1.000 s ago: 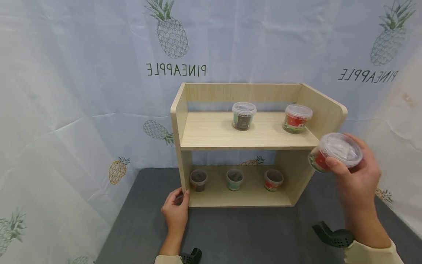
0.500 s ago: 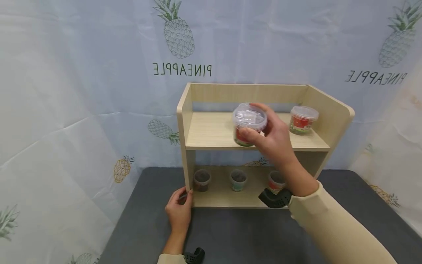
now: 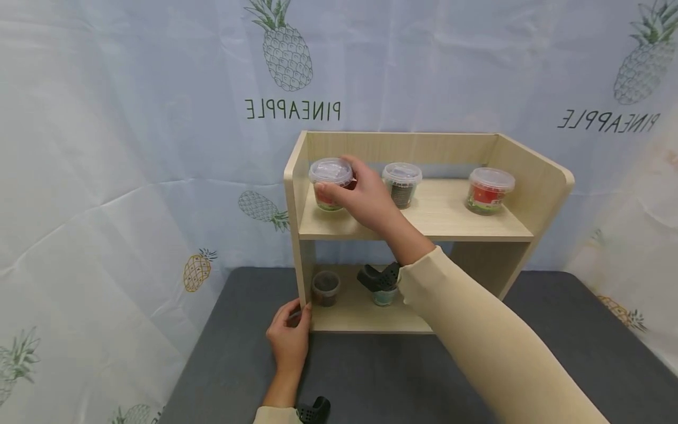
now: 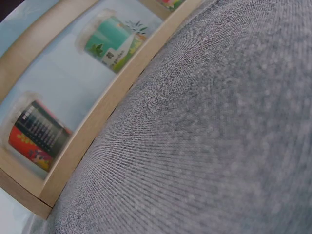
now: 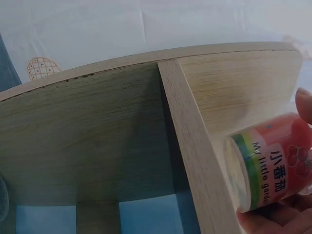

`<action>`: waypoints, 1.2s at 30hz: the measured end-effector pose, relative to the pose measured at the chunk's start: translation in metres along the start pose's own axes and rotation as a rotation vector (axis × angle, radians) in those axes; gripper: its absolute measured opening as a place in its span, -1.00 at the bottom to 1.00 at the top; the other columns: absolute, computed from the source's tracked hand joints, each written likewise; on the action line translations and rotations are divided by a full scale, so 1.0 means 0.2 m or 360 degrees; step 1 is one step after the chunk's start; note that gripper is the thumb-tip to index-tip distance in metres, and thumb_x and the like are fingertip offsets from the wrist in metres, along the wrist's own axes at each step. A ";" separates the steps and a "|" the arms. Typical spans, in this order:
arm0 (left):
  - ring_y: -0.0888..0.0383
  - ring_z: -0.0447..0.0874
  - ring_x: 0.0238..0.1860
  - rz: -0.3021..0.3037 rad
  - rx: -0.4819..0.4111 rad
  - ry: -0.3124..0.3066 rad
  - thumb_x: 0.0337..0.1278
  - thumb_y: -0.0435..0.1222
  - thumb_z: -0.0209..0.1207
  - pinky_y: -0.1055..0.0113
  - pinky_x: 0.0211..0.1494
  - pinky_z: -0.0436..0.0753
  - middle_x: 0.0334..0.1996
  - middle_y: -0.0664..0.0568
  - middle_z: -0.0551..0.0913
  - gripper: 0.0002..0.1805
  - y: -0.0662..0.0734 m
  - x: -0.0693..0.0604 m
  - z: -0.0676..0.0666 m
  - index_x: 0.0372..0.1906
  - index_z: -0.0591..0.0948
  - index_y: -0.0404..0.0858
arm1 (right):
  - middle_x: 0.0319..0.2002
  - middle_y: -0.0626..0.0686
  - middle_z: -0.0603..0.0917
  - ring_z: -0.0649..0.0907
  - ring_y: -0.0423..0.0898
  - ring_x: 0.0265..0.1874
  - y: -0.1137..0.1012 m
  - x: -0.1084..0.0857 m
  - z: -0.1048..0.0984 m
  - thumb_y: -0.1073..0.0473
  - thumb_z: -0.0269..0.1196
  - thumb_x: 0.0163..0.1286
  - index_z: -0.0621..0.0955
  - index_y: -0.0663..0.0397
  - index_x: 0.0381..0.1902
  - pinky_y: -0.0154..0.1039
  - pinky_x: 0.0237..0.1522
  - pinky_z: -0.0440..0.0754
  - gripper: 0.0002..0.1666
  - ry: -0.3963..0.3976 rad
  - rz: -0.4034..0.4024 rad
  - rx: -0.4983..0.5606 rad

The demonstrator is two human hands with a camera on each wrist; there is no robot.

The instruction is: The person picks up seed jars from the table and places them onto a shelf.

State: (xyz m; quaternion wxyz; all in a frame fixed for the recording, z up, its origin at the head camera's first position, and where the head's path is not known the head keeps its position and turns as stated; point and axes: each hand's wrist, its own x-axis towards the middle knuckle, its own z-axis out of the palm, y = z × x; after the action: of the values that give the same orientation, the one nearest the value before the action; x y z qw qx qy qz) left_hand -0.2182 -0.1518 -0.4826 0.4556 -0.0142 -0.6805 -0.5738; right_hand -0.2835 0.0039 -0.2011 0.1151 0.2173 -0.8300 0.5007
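My right hand [image 3: 365,194] grips a red-labelled plastic cup [image 3: 329,191] with a clear lid, thumb on the near side. It is over the left end of the upper board [image 3: 424,227]; whether its base touches the wood I cannot tell. In the right wrist view, the cup [image 5: 273,165] shows a tomato picture and "My little garden", with fingertips [image 5: 304,105] around it. At the lower left corner of the wooden shelf unit [image 3: 294,235], my left hand [image 3: 288,338] holds the side panel's front edge. The left wrist view does not show that hand.
Also on the upper board are a dark-labelled lidded cup [image 3: 402,185] and another red one [image 3: 488,191]. Below stand a dark cup [image 3: 325,288] and a teal cup [image 3: 385,297]; my right sleeve [image 3: 477,318] covers the lower right. A pineapple-print cloth [image 3: 159,118] hangs behind.
My right hand has carried the red cup leftward from beyond the shelf's right side, past the middle cup, to the upper left end. The left hand has kept its hold.
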 end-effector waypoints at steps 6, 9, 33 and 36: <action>0.25 0.71 -0.25 -0.0003 0.0007 -0.0029 -0.04 -0.55 0.39 0.17 -0.34 0.75 -0.32 -0.18 0.73 -0.83 0.11 0.01 -0.01 -0.26 0.73 -0.44 | 0.16 0.02 0.56 0.56 -0.13 0.12 0.02 0.07 0.05 -0.21 0.35 0.27 0.32 0.00 0.42 -0.17 0.23 0.53 -0.12 -0.0004 0.0141 0.0010; 0.25 0.71 -0.25 0.0001 -0.0001 -0.0032 -0.04 -0.55 0.39 0.24 -0.33 0.75 -0.32 -0.18 0.73 -0.83 0.12 0.01 -0.01 -0.26 0.73 -0.44 | 0.18 0.05 0.54 0.53 -0.09 0.16 0.03 0.10 0.07 -0.21 0.32 0.30 0.31 0.04 0.42 -0.15 0.26 0.50 -0.13 -0.0022 0.0184 0.0007; 0.34 0.69 -0.23 -0.0026 -0.0053 -0.0037 -0.04 -0.55 0.39 0.38 -0.29 0.74 -0.31 -0.21 0.73 -0.83 0.11 0.02 -0.02 -0.26 0.73 -0.45 | 0.19 -0.01 0.53 0.52 -0.10 0.16 0.05 0.10 0.13 -0.26 0.41 0.17 0.31 -0.05 0.40 -0.14 0.26 0.49 -0.06 -0.0031 0.0257 0.0055; 0.34 0.68 -0.22 -0.0041 -0.0056 -0.0039 -0.03 -0.54 0.39 0.37 -0.28 0.75 -0.30 -0.21 0.73 -0.83 0.11 0.02 -0.02 -0.25 0.73 -0.45 | 0.20 0.00 0.53 0.52 -0.09 0.16 0.06 0.10 0.13 -0.26 0.44 0.12 0.30 -0.04 0.40 -0.13 0.25 0.50 0.00 -0.0024 0.0234 0.0052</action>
State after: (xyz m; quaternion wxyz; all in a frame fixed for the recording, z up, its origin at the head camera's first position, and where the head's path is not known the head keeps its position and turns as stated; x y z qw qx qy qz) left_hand -0.2056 -0.1501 -0.4644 0.4396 -0.0205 -0.6759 -0.5912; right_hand -0.3069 -0.0189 -0.2139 0.0684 0.1614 -0.8361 0.5198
